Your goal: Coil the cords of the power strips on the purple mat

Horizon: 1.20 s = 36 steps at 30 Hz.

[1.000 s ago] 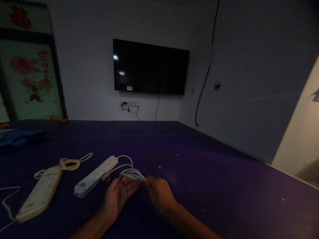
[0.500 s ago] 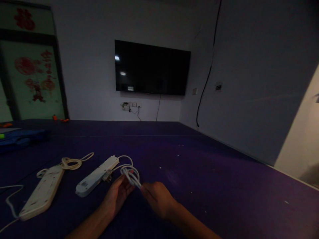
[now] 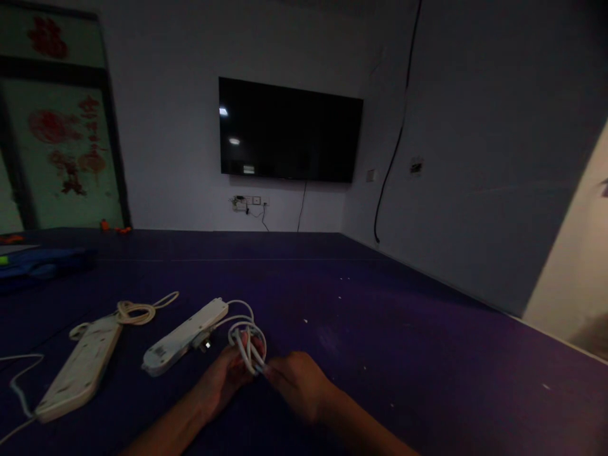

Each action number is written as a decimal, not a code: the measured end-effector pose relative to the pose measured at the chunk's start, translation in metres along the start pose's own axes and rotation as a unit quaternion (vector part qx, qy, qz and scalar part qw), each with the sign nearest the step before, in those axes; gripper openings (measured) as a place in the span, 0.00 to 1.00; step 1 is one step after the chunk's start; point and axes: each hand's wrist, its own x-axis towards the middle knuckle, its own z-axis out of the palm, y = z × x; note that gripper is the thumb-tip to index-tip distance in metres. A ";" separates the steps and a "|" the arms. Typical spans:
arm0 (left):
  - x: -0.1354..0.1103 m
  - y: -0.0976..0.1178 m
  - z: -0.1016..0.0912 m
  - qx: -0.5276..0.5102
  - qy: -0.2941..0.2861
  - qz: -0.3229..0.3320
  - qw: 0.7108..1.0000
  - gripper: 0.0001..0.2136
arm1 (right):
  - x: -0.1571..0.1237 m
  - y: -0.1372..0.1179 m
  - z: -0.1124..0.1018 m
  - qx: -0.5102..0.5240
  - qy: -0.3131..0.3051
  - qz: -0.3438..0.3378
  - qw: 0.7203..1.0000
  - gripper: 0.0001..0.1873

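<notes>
A white power strip [image 3: 185,337] lies on the purple surface [image 3: 403,354], slightly left of the middle. Its white cord [image 3: 247,345] is gathered in several loops at the strip's right. My left hand [image 3: 228,373] is closed around the left and lower part of the loops, its fingertips partly hidden behind them. With thumb and fingers pinched, my right hand [image 3: 299,383] holds the lower right end of the bundle. The strip's plug [image 3: 203,342] rests against its side, near my left wrist.
A second power strip [image 3: 80,367] lies further left, with its coiled cream cord [image 3: 137,312] at its far end. Blue cloth [image 3: 47,261] sits at the far left. A television [image 3: 289,130] hangs on the back wall. Small white scraps dot the surface at right.
The lower end of the cord loops has shifted slightly down and left, and my right hand with it. My left hand has closed further round the loops. The power strips stay almost in place.
</notes>
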 end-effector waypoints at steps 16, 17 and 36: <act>0.002 -0.009 0.003 0.085 -0.009 0.024 0.996 0.12 | 0.001 -0.005 0.009 -0.081 0.031 0.018 0.996 0.20; 0.002 -0.009 0.004 0.073 -0.002 0.023 0.997 0.12 | 0.002 -0.002 0.009 -0.073 0.032 0.011 0.997 0.20; 0.008 -0.009 0.001 0.024 0.104 0.050 0.993 0.12 | 0.005 0.007 0.005 -0.106 0.065 -0.077 0.989 0.15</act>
